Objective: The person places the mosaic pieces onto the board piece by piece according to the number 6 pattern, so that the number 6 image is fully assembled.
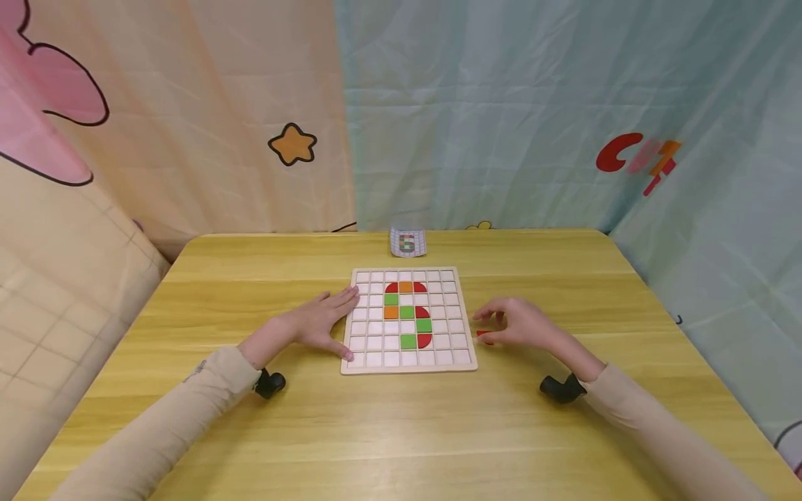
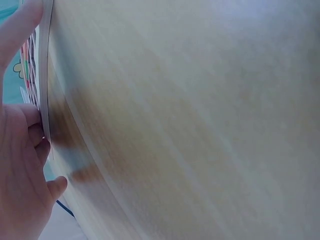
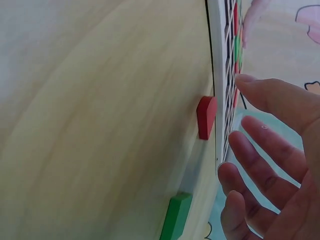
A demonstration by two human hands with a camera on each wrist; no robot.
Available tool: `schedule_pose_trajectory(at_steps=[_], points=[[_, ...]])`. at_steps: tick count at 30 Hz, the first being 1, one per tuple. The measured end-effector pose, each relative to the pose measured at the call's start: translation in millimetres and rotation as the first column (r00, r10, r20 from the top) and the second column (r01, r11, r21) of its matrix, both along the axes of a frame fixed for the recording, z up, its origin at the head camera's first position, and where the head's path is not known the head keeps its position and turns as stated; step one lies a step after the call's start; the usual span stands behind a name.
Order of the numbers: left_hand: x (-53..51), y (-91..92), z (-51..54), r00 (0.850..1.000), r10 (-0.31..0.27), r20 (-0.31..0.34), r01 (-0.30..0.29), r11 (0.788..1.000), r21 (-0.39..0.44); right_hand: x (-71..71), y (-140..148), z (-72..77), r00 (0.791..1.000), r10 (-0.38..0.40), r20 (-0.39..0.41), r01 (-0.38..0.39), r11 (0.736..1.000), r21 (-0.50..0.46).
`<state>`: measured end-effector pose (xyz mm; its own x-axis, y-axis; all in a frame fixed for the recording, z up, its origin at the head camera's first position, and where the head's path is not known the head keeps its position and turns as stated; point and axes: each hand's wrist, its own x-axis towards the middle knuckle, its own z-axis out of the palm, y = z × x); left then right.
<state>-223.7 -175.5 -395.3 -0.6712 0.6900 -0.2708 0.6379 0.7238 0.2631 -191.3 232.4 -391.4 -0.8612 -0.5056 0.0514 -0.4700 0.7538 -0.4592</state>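
A wooden grid board [image 1: 409, 370] lies on the table, with red, orange and green tiles set in a curving figure in its squares. My left hand [image 1: 318, 324] rests with spread fingers on the board's left edge, thumb at the near corner. Just right of the board, my right hand [image 1: 523, 324] hovers with bent fingers and thumb apart, nothing held between them. Below it a red tile with a rounded end [image 3: 206, 118] lies on the table beside the board. A green tile [image 3: 176, 217] lies farther along in the right wrist view; the head view does not show it.
Behind the board, near the table's far edge, a small card [image 1: 408, 243] carries a printed grid with a similar coloured figure. The wooden table [image 1: 401, 431] runs up to printed curtains [image 1: 501, 139] at the back and sides.
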Motion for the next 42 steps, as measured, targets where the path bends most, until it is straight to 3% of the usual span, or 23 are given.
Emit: schedule_pose_trajectory(at_steps=[16,28,42], points=[[-0.2,-2.2,-4.2,1.0,0.003,-0.017,-0.003,1.0,-0.015,5.0,13.7,-5.9,0.998,-0.036,0.055,0.033,0.998,0.053],[-0.3,-1.3,-4.0,1.0,0.001,-0.008,-0.001,1.0,-0.001,3.6,11.8,-7.7,1.0,-0.021,0.013,0.02,0.996,0.088],[0.9,-0.7,-1.6,1.0,0.005,-0.011,-0.005,1.0,-0.01,4.1,9.5,-4.6,0.998,-0.051,0.022,0.048,0.995,0.087]])
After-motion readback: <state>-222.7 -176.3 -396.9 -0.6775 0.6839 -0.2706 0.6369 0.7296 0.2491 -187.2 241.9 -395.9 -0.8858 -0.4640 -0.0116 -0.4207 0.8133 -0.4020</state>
